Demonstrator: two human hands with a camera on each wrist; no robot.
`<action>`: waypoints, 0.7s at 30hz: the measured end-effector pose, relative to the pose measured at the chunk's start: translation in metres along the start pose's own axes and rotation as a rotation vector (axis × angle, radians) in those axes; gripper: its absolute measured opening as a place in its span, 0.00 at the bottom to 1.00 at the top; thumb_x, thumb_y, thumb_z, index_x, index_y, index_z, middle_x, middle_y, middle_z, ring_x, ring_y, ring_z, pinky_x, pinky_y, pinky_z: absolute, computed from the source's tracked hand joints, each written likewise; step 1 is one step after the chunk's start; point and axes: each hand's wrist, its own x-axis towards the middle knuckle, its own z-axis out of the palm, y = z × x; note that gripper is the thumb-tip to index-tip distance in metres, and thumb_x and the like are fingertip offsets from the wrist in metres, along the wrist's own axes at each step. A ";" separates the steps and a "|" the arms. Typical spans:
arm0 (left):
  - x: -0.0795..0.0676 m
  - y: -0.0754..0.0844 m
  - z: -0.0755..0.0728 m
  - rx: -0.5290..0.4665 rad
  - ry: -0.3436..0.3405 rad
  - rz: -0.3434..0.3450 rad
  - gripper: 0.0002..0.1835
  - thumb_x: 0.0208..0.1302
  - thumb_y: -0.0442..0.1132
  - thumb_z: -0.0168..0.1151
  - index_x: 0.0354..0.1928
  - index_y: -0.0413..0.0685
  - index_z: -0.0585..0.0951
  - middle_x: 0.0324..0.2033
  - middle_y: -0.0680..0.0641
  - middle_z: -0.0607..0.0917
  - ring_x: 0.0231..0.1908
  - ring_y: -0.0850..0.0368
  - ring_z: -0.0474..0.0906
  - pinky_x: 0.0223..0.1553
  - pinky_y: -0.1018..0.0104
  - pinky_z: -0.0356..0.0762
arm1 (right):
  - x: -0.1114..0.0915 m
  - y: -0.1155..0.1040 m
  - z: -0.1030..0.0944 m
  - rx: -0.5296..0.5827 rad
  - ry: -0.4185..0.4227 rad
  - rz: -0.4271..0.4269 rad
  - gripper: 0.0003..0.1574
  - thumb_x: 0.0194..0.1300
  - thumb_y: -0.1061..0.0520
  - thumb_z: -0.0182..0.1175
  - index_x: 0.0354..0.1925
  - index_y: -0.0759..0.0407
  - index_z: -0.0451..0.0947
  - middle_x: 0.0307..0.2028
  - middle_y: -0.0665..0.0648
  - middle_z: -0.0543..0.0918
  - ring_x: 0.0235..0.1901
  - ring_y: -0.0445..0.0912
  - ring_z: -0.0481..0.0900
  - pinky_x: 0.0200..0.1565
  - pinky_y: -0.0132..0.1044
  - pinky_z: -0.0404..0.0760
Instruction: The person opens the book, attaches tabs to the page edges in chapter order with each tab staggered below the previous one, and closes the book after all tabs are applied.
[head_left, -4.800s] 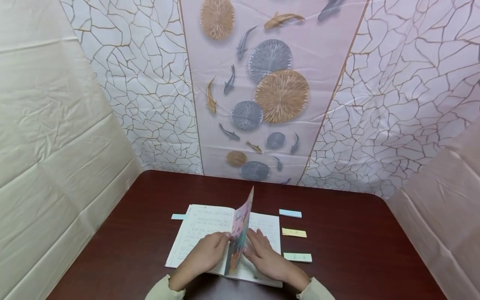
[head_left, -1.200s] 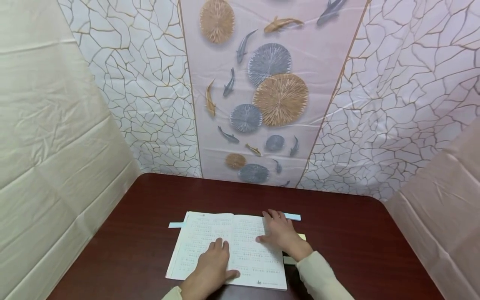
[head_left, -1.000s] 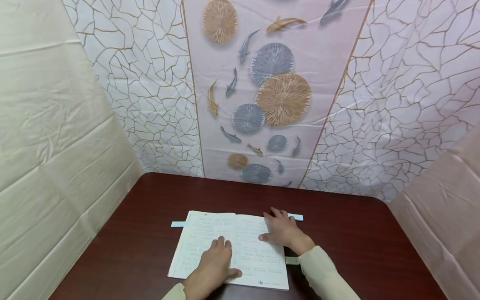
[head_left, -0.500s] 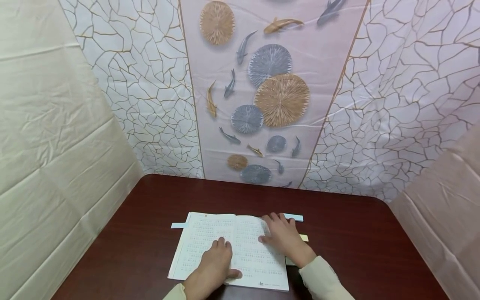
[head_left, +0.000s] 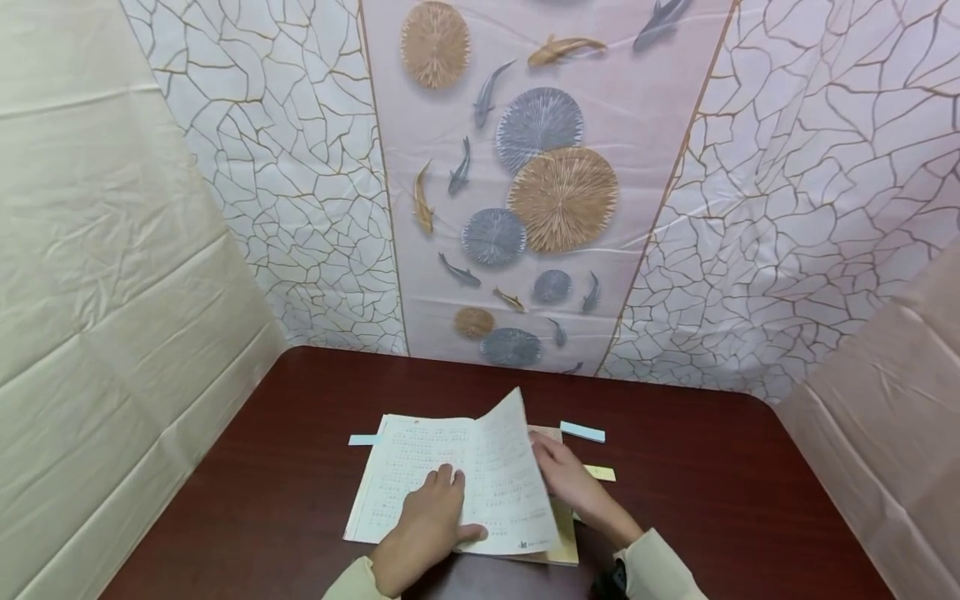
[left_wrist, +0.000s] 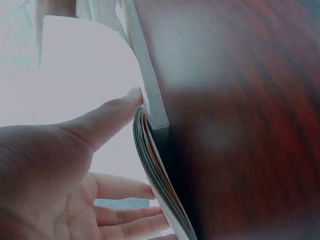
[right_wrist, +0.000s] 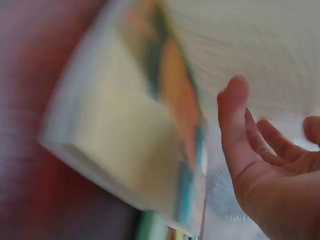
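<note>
An open book point(head_left: 420, 450) with printed pages lies on the table. My left hand point(head_left: 433, 510) rests on the left page, its thumb reaching across the gutter to the right page. The left wrist view shows that thumb point(left_wrist: 117, 110) at the book's lower edge, fingers spread. On the right side a leaf point(head_left: 510, 483) stands partly raised and curved. My right hand point(head_left: 570, 475) is behind its outer edge, fingers touching or close to it; in the right wrist view the fingers point(right_wrist: 232, 107) are loosely bent, with no grip visible. Under the leaf, a yellowish page point(head_left: 564, 542) with coloured print shows, blurred.
A light-blue sticky tab point(head_left: 363, 440) sticks out from the book's left edge. To the right lie a blue sticky pad point(head_left: 582, 431) and a yellow one point(head_left: 600, 473); a green one is mostly hidden by my right arm. Fabric walls surround the dark red table point(head_left: 712, 483).
My right hand has gone from lying on the right page to behind it, and the leaf has risen leftward, uncovering a yellowish page. My left hand stays about where it was.
</note>
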 end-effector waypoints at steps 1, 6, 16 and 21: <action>0.001 -0.002 0.001 -0.002 0.007 0.006 0.43 0.50 0.63 0.83 0.56 0.34 0.82 0.50 0.38 0.82 0.45 0.44 0.82 0.30 0.52 0.85 | -0.002 0.003 0.005 -0.059 0.005 -0.029 0.34 0.88 0.44 0.41 0.77 0.64 0.65 0.65 0.68 0.79 0.59 0.57 0.83 0.56 0.51 0.83; 0.004 -0.012 0.004 -0.052 0.053 0.060 0.36 0.49 0.56 0.86 0.56 0.44 0.84 0.50 0.40 0.84 0.45 0.45 0.82 0.31 0.53 0.82 | -0.011 0.014 0.028 -0.293 -0.027 -0.147 0.35 0.85 0.41 0.46 0.78 0.59 0.64 0.73 0.65 0.72 0.72 0.61 0.71 0.68 0.63 0.72; 0.008 -0.015 0.008 -0.393 -0.042 0.327 0.21 0.69 0.35 0.70 0.64 0.47 0.84 0.58 0.44 0.86 0.55 0.56 0.83 0.53 0.61 0.83 | -0.016 0.007 0.041 -0.308 -0.130 -0.145 0.43 0.85 0.39 0.44 0.85 0.57 0.49 0.82 0.66 0.54 0.80 0.64 0.52 0.73 0.69 0.59; 0.007 -0.023 0.002 -0.985 -0.171 0.084 0.20 0.80 0.39 0.52 0.66 0.39 0.82 0.53 0.41 0.88 0.47 0.61 0.83 0.45 0.66 0.81 | -0.016 0.008 0.041 -0.328 -0.186 -0.099 0.43 0.85 0.38 0.43 0.85 0.54 0.47 0.83 0.67 0.50 0.81 0.72 0.37 0.73 0.77 0.44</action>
